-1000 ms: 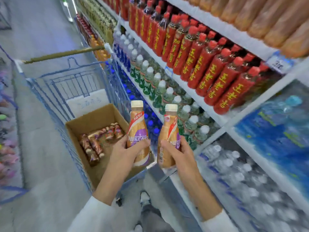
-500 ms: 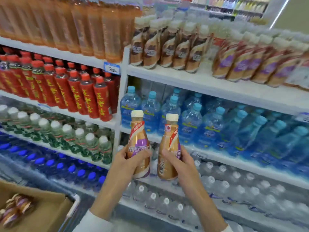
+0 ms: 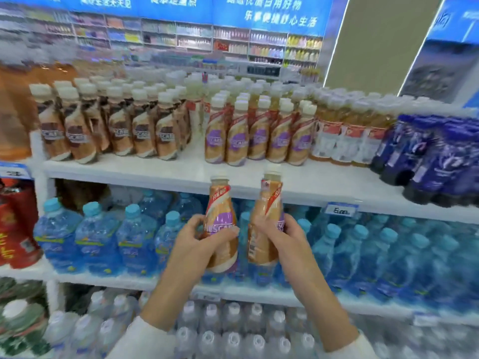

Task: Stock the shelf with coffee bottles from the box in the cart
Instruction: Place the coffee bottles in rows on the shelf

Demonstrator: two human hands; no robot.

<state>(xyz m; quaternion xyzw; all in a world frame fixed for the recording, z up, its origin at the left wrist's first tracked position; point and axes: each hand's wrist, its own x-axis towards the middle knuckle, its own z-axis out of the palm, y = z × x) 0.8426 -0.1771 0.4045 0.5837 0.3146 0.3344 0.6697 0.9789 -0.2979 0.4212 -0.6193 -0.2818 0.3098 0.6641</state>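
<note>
Shelf (image 3: 181, 171) carries rows of purple-labelled coffee bottles (image 3: 259, 133); left hand (image 3: 191, 244) grips one coffee bottle (image 3: 220, 229) upright; right hand (image 3: 285, 242) grips a second bottle (image 3: 264, 224), both just below the shelf edge.

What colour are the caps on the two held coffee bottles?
Cream-white caps, head view.

Glossy shrink-wrap labels on the two plastic coffee bottles (image 3: 221, 229) (image 3: 264, 224), gold and purple, catching the light, with smooth matt cream caps. The shelf board (image 3: 181, 172) above them reads as smooth white painted metal, slight sheen. Below, the water bottles (image 3: 98, 239) are clear, ribbed blue-tinted plastic. White sleeve cuffs (image 3: 145, 338) look like soft matt cloth.
</note>
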